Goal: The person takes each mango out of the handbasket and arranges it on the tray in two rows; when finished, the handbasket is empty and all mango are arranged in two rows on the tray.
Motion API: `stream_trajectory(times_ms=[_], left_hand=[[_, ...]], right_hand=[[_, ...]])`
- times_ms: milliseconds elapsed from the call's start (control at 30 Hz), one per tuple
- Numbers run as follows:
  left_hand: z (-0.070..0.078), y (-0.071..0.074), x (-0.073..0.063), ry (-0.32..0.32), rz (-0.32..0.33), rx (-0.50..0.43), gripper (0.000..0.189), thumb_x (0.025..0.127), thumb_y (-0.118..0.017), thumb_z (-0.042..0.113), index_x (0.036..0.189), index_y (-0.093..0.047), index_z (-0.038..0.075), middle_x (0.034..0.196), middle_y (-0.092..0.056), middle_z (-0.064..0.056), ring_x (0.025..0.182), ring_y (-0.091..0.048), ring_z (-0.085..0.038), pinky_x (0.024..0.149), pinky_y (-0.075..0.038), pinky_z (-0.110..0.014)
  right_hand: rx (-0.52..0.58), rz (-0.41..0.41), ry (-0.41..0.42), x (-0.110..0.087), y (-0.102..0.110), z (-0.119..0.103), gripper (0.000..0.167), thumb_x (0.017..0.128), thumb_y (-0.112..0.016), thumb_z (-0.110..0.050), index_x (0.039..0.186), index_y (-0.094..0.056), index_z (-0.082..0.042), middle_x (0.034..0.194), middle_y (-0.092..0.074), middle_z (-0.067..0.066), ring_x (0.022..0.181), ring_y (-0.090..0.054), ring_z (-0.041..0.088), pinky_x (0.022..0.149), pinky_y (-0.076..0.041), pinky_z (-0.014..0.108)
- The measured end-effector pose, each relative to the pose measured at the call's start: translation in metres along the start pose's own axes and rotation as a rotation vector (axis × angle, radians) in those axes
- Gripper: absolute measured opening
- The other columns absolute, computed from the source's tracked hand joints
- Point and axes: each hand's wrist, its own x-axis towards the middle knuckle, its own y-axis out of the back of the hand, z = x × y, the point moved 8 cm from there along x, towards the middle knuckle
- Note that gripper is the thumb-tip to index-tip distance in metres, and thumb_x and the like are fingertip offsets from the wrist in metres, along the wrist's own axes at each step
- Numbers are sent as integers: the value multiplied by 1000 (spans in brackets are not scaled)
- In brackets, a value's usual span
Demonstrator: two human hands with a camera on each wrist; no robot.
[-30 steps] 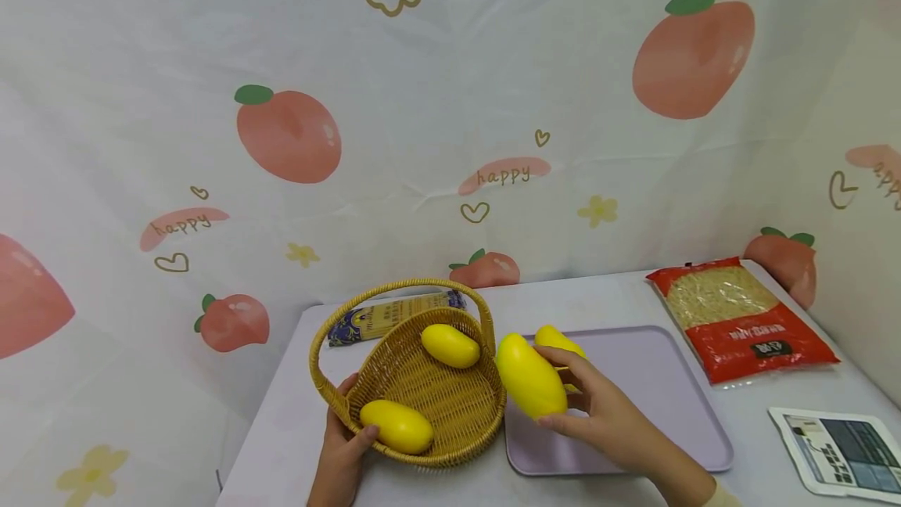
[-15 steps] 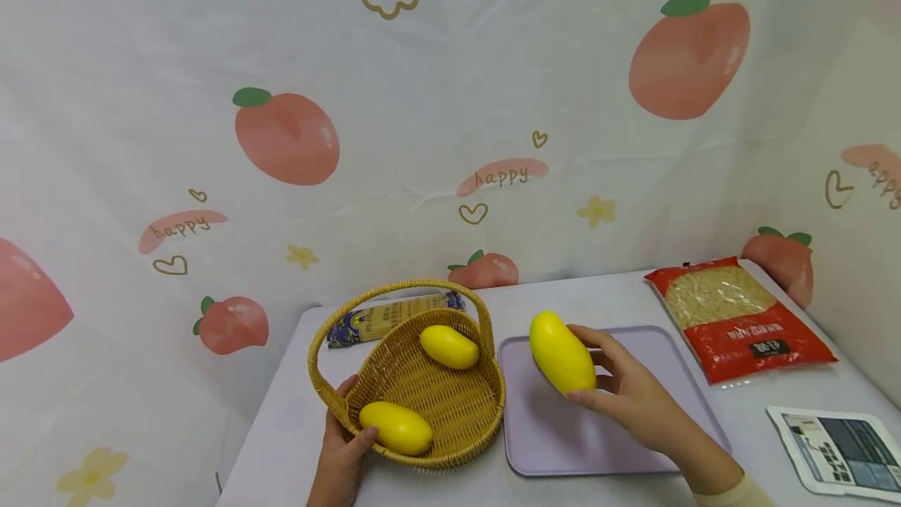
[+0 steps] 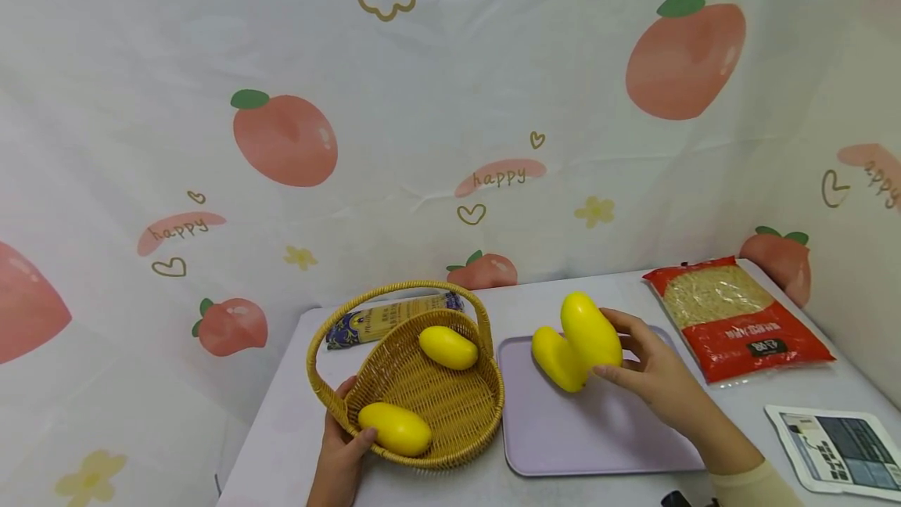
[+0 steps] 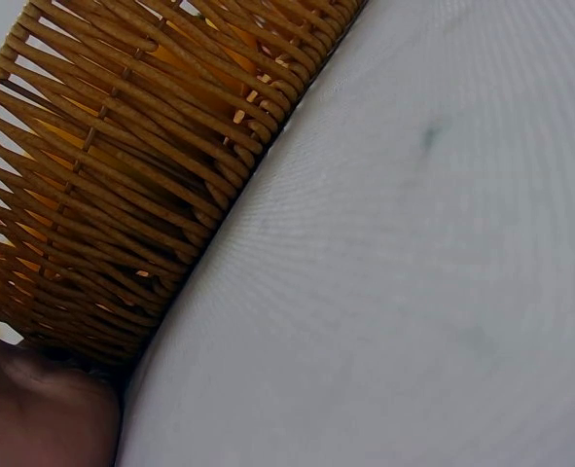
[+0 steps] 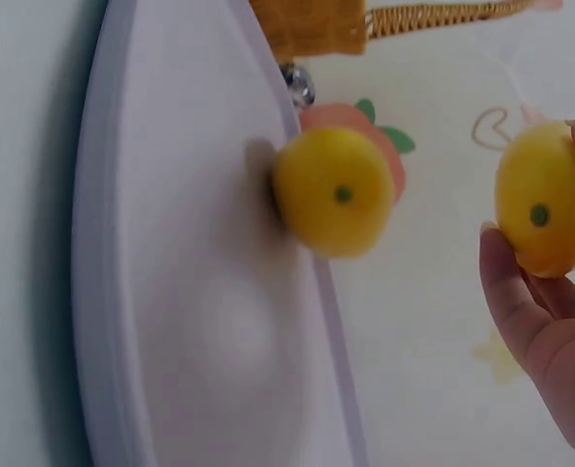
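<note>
My right hand [image 3: 655,374] grips a yellow mango [image 3: 593,329] between thumb and fingers, raised above the lilac tray [image 3: 535,452]. A second mango [image 3: 556,358] lies on the tray, partly behind the held one in the head view. In the right wrist view the held mango [image 5: 545,199] and the tray mango [image 5: 334,193] appear apart, each with a green spot at its end. At left, my left hand [image 3: 340,456] holds the rim of a wicker basket [image 3: 450,421], thumb inside and fingers mostly hidden. Inside the basket are two mangoes, one at the back [image 3: 448,347] and one near the thumb [image 3: 396,429].
Behind the basket lies a blue-and-yellow packet [image 3: 387,319]. A red bag of pale grain-like food [image 3: 739,323] sits beyond the tray's right side. A white-framed, tablet-like object [image 3: 838,448] rests at the right. The basket's tall arched handle [image 3: 394,288] stands up.
My right hand has carried the mango rightward and slightly up, away from the basket and across the tray. The tray mango, hidden half a second ago, shows again. My left hand stays on the basket.
</note>
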Motion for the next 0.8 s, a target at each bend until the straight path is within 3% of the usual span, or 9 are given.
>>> stream_trajectory(times_ms=[300,600,800], left_hand=[[0,0,0,0,-1,9,84,106,-72,12,170,-19,15,170,-23,-14,144,-45,-19,108,-46,-20],[0,0,0,-4,2,-1,83,106,-72,10,170,-21,16,169,-24,-14,144,-45,-20,109,-45,-20],[0,-1,1,-8,-3,-12,83,105,-72,10,170,-21,16,169,-24,-15,144,-44,-21,109,-45,-20]], right_hand=[[-48,37,-79,3,15,25,83,101,-82,-18,167,-34,-3,158,-42,24,129,-56,44,89,-56,24],[-163,26,-239,4,23,56,87,100,-83,-27,165,-33,2,159,-40,32,129,-53,50,100,-53,62],[-205,3,-315,5,26,73,89,99,-83,-29,164,-33,4,160,-37,33,130,-51,51,99,-55,61]])
